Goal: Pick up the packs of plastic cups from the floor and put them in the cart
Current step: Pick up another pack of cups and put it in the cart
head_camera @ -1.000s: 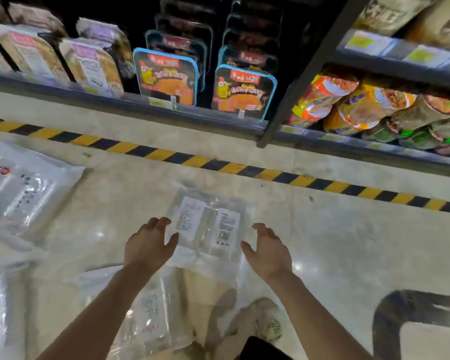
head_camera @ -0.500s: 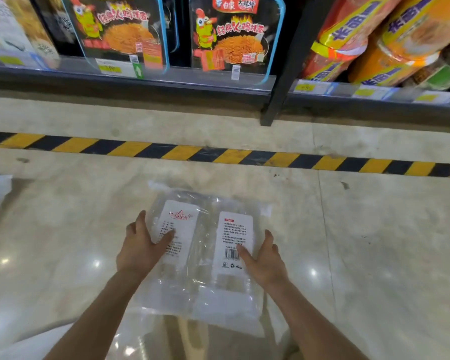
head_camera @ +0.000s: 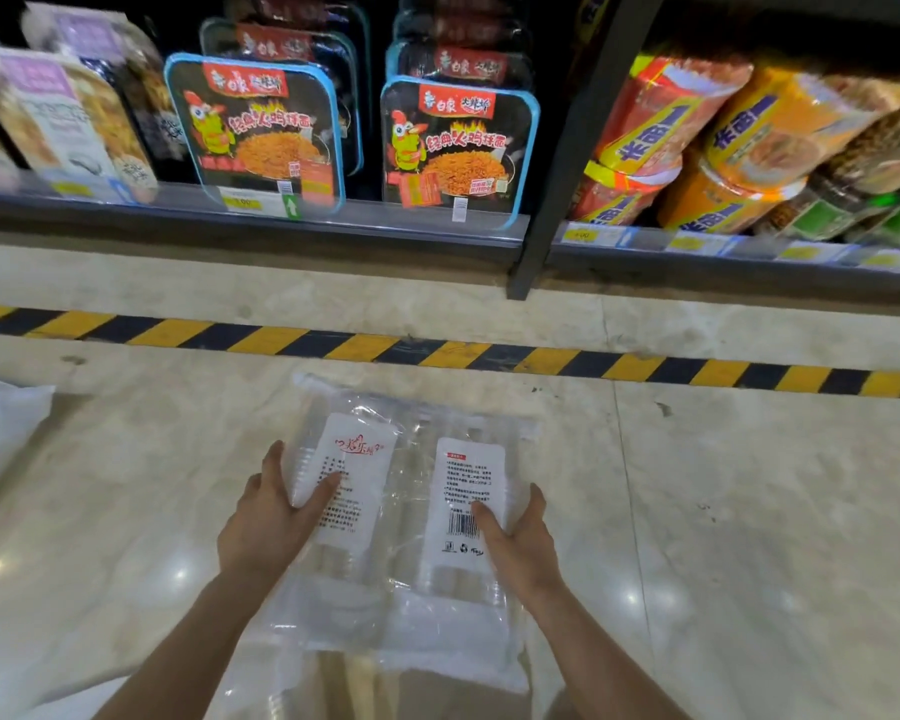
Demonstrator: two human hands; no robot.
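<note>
Above floor [head_camera: 749, 511], both hands grip cup pack [head_camera: 401, 511]: L [head_camera: 266, 517], R [head_camera: 515, 543]

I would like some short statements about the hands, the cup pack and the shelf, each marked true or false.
1. Both hands grip one clear pack of plastic cups. True: left hand and right hand hold its sides.
2. The pack carries two white labels. True.
3. The striped floor tape is red and white. False: it is yellow and black.
4. The shelf holds bottles of water. False: it holds noodle trays.
5. A cart stands beside the pack. False: no cart is in view.
</note>
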